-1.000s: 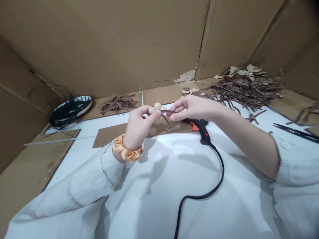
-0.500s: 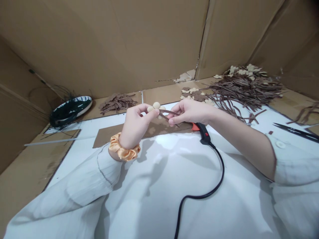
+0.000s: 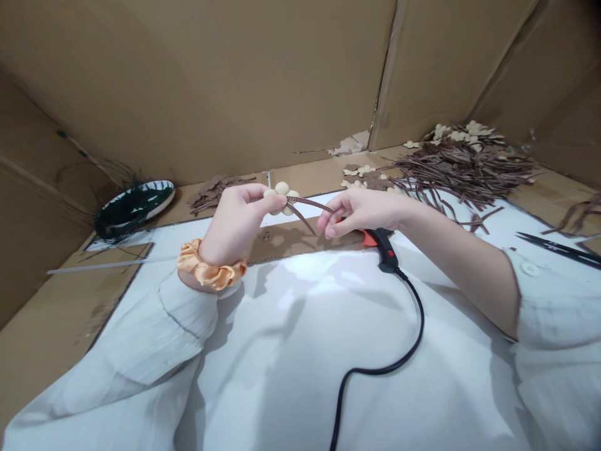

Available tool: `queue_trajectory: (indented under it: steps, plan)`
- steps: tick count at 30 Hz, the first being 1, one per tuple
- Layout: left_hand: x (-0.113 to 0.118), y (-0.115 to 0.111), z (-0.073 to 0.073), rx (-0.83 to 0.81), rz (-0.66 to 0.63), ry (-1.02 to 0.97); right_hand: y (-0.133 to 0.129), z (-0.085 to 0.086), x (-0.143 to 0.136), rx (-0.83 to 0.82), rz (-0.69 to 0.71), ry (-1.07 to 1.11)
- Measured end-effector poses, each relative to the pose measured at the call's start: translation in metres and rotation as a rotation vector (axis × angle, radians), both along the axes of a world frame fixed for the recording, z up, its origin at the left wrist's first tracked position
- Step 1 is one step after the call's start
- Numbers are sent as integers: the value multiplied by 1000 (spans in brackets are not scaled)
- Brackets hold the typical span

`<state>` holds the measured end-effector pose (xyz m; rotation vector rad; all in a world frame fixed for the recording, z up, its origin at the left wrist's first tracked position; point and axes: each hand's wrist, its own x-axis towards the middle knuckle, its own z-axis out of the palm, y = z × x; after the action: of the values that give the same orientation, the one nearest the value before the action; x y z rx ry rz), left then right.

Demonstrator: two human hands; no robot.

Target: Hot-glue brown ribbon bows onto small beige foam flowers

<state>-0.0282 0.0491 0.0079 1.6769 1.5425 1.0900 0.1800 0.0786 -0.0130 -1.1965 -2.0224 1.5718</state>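
A cream flower-shaped piece [image 3: 282,188] with two brown stitched strips [image 3: 305,202] crossing at it is pinched between the thumb and fingers of my left hand [image 3: 241,216]. The strips spread out to the right. My right hand [image 3: 364,210] is beside their far end, its fingers apart, with the upper strip's tip reaching its fingers. No firm grip shows there. A black and red glue gun [image 3: 385,252] lies below my right hand, its front partly hidden. Under both hands is a brown cardboard strip [image 3: 291,244].
At the back left stands a dish [image 3: 162,193] of dark green threads, with a brown pile [image 3: 213,191] beside it. Many brown strips [image 3: 464,166] and cream flowers [image 3: 474,128] lie at the right, near black scissors [image 3: 558,248]. A black cable [image 3: 417,332] runs toward me.
My left hand has moved left with the flower and strips, away from my right hand. The fingers of my right hand have loosened from the strips.
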Motion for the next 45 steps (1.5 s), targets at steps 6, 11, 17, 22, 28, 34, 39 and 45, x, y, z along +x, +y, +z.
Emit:
queue_trajectory:
  steps: [6, 11, 17, 22, 28, 34, 39, 45]
  plan:
    - [2, -4, 4, -57, -47, 58, -6, 9, 1, 177, -63, -59]
    - [0, -5, 8, -97, -86, 59, -7, 8, -3, 193, -43, -103]
    - [0, -6, 8, -163, -118, 71, -5, 8, 0, 213, 53, -190]
    - [4, -9, 6, -169, -139, 97, -12, 9, -8, 230, -91, -16]
    - [4, -10, 10, -358, -365, -37, -16, -1, -19, 113, -177, 164]
    - [-5, -3, 16, -351, -479, 10, -6, -7, -12, 121, -233, 139]
    - [-10, -4, 15, -71, -234, 111, -3, -7, -9, 114, -251, 88]
    - [-6, -9, 15, 67, -80, 181, -6, -5, -13, -3, -218, 163]
